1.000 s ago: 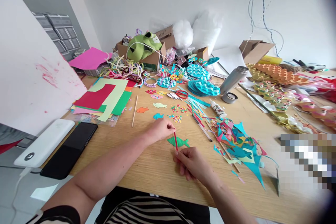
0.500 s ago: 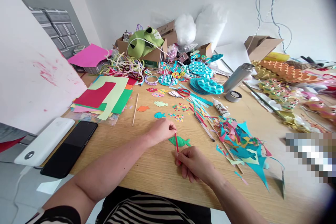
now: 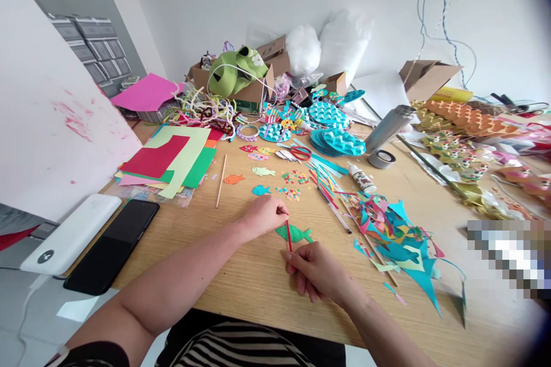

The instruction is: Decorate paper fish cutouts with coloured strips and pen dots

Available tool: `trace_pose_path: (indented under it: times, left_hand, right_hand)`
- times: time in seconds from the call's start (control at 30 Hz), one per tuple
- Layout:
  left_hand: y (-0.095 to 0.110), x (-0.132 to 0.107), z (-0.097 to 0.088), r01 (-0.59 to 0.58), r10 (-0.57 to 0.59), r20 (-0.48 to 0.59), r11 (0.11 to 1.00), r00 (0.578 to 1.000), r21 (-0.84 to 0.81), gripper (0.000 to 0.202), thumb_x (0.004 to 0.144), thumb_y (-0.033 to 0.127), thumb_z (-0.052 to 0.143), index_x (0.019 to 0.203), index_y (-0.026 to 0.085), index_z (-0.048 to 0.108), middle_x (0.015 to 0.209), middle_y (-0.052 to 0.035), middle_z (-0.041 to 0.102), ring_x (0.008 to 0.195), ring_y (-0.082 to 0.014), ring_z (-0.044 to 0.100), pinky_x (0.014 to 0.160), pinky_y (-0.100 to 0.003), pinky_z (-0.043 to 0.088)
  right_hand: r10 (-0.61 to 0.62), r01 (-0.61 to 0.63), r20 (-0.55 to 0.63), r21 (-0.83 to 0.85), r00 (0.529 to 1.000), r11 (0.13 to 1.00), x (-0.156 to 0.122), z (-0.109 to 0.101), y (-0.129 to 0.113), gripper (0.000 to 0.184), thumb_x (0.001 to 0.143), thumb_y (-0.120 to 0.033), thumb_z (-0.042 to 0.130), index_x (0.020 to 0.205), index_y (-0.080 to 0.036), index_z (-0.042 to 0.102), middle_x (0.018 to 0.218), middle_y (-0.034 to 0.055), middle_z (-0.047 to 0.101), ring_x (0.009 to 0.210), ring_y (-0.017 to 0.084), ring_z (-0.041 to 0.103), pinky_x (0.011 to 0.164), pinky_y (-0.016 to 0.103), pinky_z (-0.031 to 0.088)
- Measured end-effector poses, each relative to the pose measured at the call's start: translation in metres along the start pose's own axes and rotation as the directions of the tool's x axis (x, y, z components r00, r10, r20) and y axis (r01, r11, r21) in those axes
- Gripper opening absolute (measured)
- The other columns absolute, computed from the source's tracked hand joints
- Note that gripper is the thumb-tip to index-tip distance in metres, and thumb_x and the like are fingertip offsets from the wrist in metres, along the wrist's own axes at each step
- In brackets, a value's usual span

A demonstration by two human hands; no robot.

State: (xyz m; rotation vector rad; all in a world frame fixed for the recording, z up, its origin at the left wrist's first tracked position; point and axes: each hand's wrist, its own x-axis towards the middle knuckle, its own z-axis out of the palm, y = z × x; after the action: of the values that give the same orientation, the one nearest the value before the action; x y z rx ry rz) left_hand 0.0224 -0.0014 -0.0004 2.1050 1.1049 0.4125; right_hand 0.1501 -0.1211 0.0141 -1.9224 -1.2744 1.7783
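Note:
A narrow red paper strip (image 3: 289, 235) stretches between my two hands, above a green paper fish (image 3: 299, 234) on the table. My left hand (image 3: 267, 213) pinches the strip's far end. The near end is gripped by my right hand (image 3: 316, 269), thumb against the curled fingers. Beyond my left hand lie a blue paper fish (image 3: 260, 190), an orange one (image 3: 234, 179) and a pale green one (image 3: 263, 171). Small coloured paper dots (image 3: 295, 176) are scattered beside them.
A wooden stick (image 3: 221, 181) and coloured paper sheets (image 3: 193, 152) lie to the left, near a black phone (image 3: 112, 246). To the right are a glue bottle (image 3: 362, 178), paper scraps (image 3: 387, 229) and a pen (image 3: 336, 210). Red-handled scissors (image 3: 300, 153) and a steel flask (image 3: 390, 128) stand farther back.
Both hands keep the red strip stretched over the green fish, almost unmoved. The whole view has shifted very slightly.

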Motion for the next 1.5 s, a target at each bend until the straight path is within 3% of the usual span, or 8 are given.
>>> trace_pose_path:
  times: [0.17,0.3,0.4,0.6,0.8,1.03,1.3,1.5]
  left_hand:
    - [0.001,0.003,0.000,0.010,-0.014,-0.012,0.964,1.000,-0.265,0.010,0.072,0.024,0.064,0.072,0.016,0.071,0.072,-0.0033,0.071,0.066,-0.0153,0.061,0.062,-0.025,0.045]
    - [0.005,0.003,-0.004,0.079,-0.055,0.058,0.789,0.997,-0.609,0.014,0.068,0.028,0.069,0.069,0.014,0.066,0.064,-0.0006,0.065,0.057,-0.0108,0.055,0.054,-0.021,0.042]
    - [0.009,0.000,-0.006,0.154,-0.072,0.143,0.677,0.987,-0.720,0.021,0.065,0.033,0.071,0.070,0.014,0.064,0.061,0.0006,0.063,0.045,-0.0062,0.044,0.043,-0.018,0.032]
    - [0.010,-0.002,-0.008,0.198,-0.055,0.205,0.593,0.977,-0.781,0.026,0.061,0.035,0.075,0.071,0.014,0.063,0.064,-0.0012,0.067,0.042,-0.0044,0.042,0.039,-0.018,0.023]
    - [0.011,-0.004,-0.008,0.200,-0.025,0.225,0.563,0.974,-0.802,0.030,0.062,0.038,0.076,0.073,0.013,0.062,0.065,-0.0022,0.067,0.041,-0.0045,0.043,0.039,-0.018,0.024]
    - [0.011,-0.004,-0.006,0.168,0.018,0.216,0.565,0.976,-0.808,0.032,0.065,0.041,0.075,0.074,0.013,0.061,0.064,-0.0032,0.067,0.039,-0.0052,0.045,0.037,-0.018,0.024]
    - [0.013,-0.006,-0.007,0.143,0.043,0.202,0.563,0.979,-0.814,0.032,0.065,0.042,0.074,0.073,0.014,0.061,0.061,-0.0013,0.065,0.039,-0.0049,0.043,0.036,-0.018,0.023]
    - [0.013,-0.006,-0.008,0.132,0.012,0.163,0.526,0.987,-0.840,0.037,0.069,0.045,0.071,0.086,0.013,0.061,0.070,-0.0046,0.069,0.041,-0.0049,0.044,0.037,-0.017,0.028]
  right_hand:
    - [-0.052,0.052,0.010,0.036,0.999,0.998,-0.006,-0.003,0.003,0.042,0.084,-0.057,0.050,0.066,-0.019,0.049,0.042,-0.0056,0.057,0.026,0.004,0.042,0.025,0.014,0.025]
    - [-0.136,0.136,-0.015,0.061,0.991,0.989,-0.015,-0.009,0.007,0.047,0.078,-0.065,0.051,0.067,-0.020,0.047,0.046,-0.0049,0.058,0.029,0.004,0.043,0.027,0.014,0.026]
    - [-0.177,0.177,-0.011,0.075,0.984,0.981,-0.020,-0.012,0.011,0.049,0.077,-0.067,0.051,0.066,-0.020,0.045,0.047,-0.0044,0.059,0.030,0.004,0.043,0.029,0.014,0.027]
    - [-0.224,0.224,-0.001,0.080,0.975,0.971,-0.028,-0.016,0.015,0.051,0.078,-0.069,0.050,0.068,-0.019,0.047,0.050,-0.0037,0.059,0.032,0.004,0.043,0.032,0.015,0.029]
    - [-0.286,0.295,-0.114,0.081,0.952,0.952,-0.032,-0.023,0.007,0.052,0.079,-0.065,0.054,0.092,-0.016,0.055,0.050,-0.0048,0.059,0.029,0.003,0.036,0.031,0.016,0.022]
    - [-0.253,0.273,-0.195,0.081,0.948,0.959,-0.025,-0.022,-0.010,0.049,0.077,-0.064,0.054,0.088,-0.016,0.056,0.037,-0.0071,0.051,0.026,0.005,0.029,0.030,0.017,0.019]
    - [-0.250,0.290,-0.281,0.108,0.926,0.951,-0.021,-0.017,-0.011,0.040,0.076,-0.058,0.056,0.076,-0.019,0.052,0.038,-0.0083,0.049,0.028,0.004,0.028,0.031,0.017,0.021]
    - [-0.263,0.271,-0.311,-0.019,0.913,0.962,-0.020,-0.046,-0.007,0.035,0.078,-0.053,0.053,0.071,-0.019,0.053,0.039,-0.0067,0.050,0.029,0.005,0.030,0.032,0.017,0.022]
